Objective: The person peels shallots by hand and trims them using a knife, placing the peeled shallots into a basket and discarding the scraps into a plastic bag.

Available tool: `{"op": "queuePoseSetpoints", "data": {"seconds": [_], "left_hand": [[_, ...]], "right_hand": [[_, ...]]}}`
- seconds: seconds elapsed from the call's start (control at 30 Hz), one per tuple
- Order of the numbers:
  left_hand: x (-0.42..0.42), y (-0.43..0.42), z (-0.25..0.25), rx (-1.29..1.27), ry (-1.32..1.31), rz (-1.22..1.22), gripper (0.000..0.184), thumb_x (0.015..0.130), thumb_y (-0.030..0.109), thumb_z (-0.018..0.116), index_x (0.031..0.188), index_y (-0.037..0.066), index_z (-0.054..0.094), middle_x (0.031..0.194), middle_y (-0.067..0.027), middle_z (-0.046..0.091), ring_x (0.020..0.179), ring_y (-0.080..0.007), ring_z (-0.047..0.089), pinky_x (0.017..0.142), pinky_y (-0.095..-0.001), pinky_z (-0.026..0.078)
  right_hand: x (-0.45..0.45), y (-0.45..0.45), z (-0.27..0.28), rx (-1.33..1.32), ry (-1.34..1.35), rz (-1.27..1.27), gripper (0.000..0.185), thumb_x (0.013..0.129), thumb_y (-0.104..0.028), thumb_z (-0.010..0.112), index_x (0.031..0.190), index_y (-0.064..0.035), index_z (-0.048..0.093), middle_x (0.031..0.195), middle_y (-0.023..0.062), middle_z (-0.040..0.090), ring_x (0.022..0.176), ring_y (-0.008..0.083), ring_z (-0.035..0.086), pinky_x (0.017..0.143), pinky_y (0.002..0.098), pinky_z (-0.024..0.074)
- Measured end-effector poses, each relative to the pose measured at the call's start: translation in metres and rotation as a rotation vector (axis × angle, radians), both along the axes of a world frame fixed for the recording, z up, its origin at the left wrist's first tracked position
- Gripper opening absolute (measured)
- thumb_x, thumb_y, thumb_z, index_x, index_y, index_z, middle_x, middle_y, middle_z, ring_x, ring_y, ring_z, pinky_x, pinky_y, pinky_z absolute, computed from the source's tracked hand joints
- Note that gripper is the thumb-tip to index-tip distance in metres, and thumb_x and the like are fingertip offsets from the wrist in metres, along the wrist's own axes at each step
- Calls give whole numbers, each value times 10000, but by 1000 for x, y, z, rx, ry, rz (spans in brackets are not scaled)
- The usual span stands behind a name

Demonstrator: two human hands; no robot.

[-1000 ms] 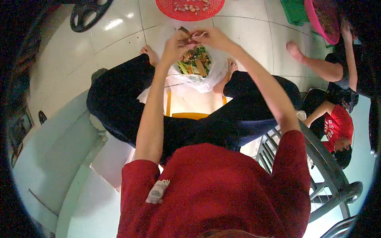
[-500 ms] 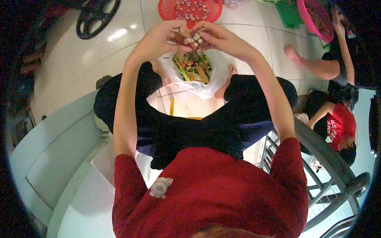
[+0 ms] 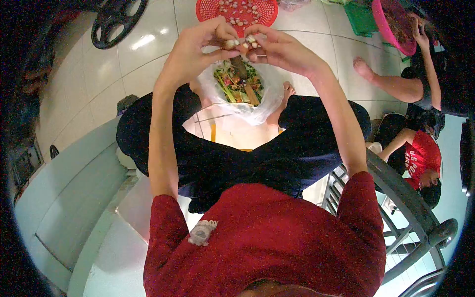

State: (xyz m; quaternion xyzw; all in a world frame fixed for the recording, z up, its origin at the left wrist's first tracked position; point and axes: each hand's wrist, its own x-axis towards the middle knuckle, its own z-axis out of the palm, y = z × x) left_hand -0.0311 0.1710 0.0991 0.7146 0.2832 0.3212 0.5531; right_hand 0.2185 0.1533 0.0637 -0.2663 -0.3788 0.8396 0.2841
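My left hand [image 3: 197,52] pinches a pale piece of garlic [image 3: 230,44] between thumb and fingers. Across a narrow gap, my right hand [image 3: 284,51] grips another garlic piece [image 3: 252,41], whose whitish cloves show at the fingertips. Just below both hands, a white plastic bag [image 3: 262,113] stands open between my feet. Vegetable scraps [image 3: 232,89] fill it, with green stalks, reddish bits and brown pieces visible. Beyond my hands lies a red basket [image 3: 271,14] holding many small pale cloves; my fingers partly cover its near edge.
A black spoked base [image 3: 118,27] lies on the tiles at upper left. At upper right are a green basket [image 3: 360,20] and a pink basin [image 3: 378,15], beside a co-worker's hand [image 3: 419,29] and bare foot [image 3: 362,67]. Another person in a red shirt [image 3: 425,153] sits past a metal railing [image 3: 405,185].
My hands were together around the garlic; now they are slightly apart, each with a piece. The left hand has shifted a little left and up.
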Motion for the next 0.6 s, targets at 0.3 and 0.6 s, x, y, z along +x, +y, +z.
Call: {"op": "queuePoseSetpoints", "data": {"seconds": [0.3,0.6], "left_hand": [[1,2,-11,-130,14,214,271,826,2,748,992,37,536,1016,-54,654,946,-162,654,835,-300,554],[-10,4,-17,-149,134,226,278,794,-8,766,961,14,545,998,-101,704,941,-198,692,787,-313,569]], "right_hand": [[-10,5,2,93,97,-174,338,1039,-272,476,1319,-84,462,1250,108,596,1090,242,634,1004,359,491],[-2,8,-3,199,-276,-121,301,1035,-279,497,1293,-126,521,1214,49,612,1064,197,641,981,343,503]]}}
